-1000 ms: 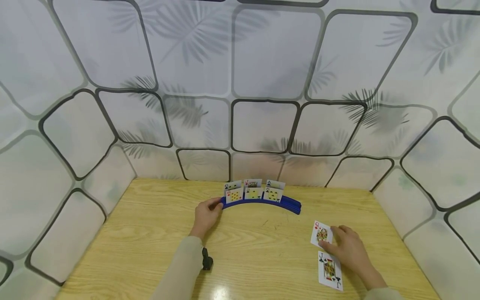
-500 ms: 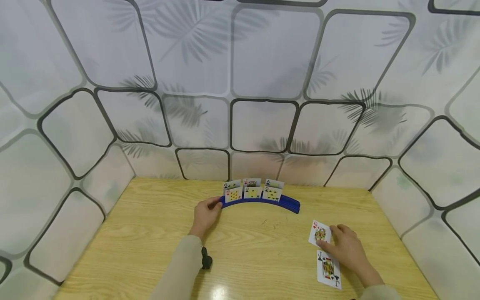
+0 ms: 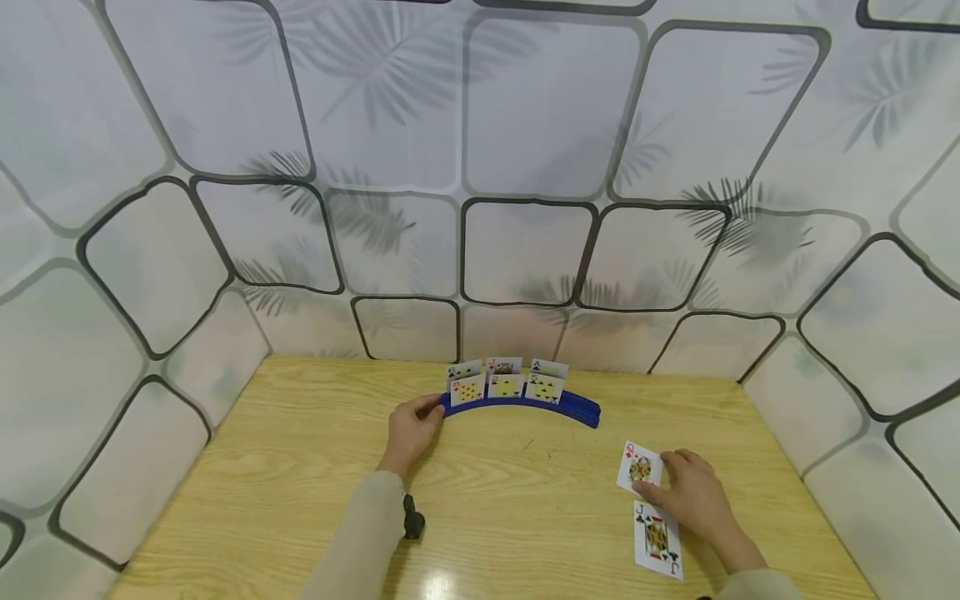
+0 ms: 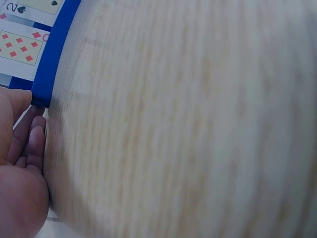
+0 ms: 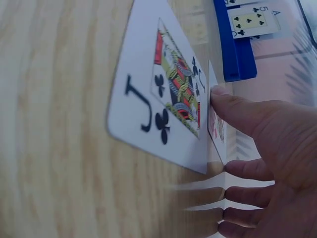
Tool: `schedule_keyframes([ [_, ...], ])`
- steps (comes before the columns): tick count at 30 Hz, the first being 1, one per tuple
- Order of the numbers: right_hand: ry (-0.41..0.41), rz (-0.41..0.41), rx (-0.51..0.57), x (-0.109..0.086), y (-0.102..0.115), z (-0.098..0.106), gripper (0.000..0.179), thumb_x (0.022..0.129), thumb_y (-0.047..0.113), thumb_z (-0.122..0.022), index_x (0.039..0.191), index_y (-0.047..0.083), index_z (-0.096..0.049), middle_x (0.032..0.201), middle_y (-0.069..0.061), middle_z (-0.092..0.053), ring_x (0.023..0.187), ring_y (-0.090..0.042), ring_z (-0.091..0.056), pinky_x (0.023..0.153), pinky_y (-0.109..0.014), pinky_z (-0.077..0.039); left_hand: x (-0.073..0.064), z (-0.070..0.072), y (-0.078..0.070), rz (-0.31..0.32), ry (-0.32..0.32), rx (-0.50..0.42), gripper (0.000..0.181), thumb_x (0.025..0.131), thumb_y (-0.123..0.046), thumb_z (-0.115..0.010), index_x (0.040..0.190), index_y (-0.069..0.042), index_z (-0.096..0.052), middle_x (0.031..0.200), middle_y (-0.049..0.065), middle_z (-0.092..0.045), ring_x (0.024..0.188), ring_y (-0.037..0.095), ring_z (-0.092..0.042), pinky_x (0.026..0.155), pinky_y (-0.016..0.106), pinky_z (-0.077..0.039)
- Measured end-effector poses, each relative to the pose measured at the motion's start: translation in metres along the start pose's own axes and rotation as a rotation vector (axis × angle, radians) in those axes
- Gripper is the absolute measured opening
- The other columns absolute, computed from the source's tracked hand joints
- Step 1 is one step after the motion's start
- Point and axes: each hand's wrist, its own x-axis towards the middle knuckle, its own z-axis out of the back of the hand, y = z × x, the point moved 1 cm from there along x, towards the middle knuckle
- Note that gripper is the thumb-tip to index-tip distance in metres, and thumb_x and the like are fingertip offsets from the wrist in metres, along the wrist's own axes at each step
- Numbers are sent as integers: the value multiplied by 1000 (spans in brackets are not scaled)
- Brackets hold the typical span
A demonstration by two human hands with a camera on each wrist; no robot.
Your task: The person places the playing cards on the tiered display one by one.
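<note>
A curved blue card holder stands at the table's far side, with two rows of playing cards upright in it. My left hand pinches its left end; in the left wrist view the thumb lies on the holder's end, close to a diamond card. At the right, my right hand holds a red queen card between thumb and fingers, low over the table. The thumb overlaps the card's face in the right wrist view. Just nearer lies a jack of clubs, face up.
The wooden table meets a patterned fabric wall at the back, and more fabric encloses both sides. A small black object shows beside the left sleeve. The holder's right end carries no cards.
Both hands keep their places on the holder and the queen card. The view has shifted only slightly.
</note>
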Motion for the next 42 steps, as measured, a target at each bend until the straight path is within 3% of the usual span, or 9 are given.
schedule_keyframes([
  [14, 20, -12, 5, 10, 6, 9, 85, 82, 48, -87, 129, -17, -58, 134, -45, -53, 121, -66, -50, 99, -76, -44, -1, 2, -2, -1, 5, -24, 26, 100, -9, -70, 124, -1, -77, 124, 19, -76, 117, 36, -71, 100, 51, -58],
  [22, -7, -64, 104, 11, 9, 8, 92, 78, 42, -93, 133, -15, -46, 123, -40, -59, 107, -49, -61, 91, -64, -52, -2, 3, -1, -1, 7, -22, 26, 100, -9, -69, 123, -2, -77, 125, 19, -76, 117, 35, -71, 99, 51, -58],
  [28, -72, -70, 198, 11, 13, 6, 65, 88, 23, -86, 129, -9, -45, 114, -32, -67, 90, -32, -67, 74, -43, -56, 0, 1, 0, -14, 2, -11, 25, 100, -8, -70, 123, -1, -77, 124, 18, -76, 117, 36, -71, 100, 51, -58],
  [33, -140, -68, 304, 9, 18, 9, 44, 97, 11, -73, 128, -6, -48, 109, -27, -72, 97, -38, -72, 75, -42, -59, -1, 1, 0, -11, 5, -9, 26, 100, -9, -69, 124, -2, -77, 125, 18, -76, 118, 36, -71, 101, 52, -57],
  [36, -160, -60, 356, 10, 19, 12, 42, 99, 9, -70, 133, -7, -50, 112, -28, -73, 99, -39, -73, 75, -40, -61, -1, 1, 0, -14, 5, -6, 25, 100, -9, -69, 124, -2, -77, 125, 18, -76, 119, 36, -71, 101, 51, -58],
  [42, -152, -81, 439, 15, 24, 18, 43, 101, 9, -70, 138, -5, -54, 112, -25, -73, 85, -14, -71, 63, -23, -57, 0, 1, 1, -15, 3, -3, 25, 100, -9, -69, 123, -2, -77, 124, 18, -77, 117, 36, -71, 100, 51, -58],
])
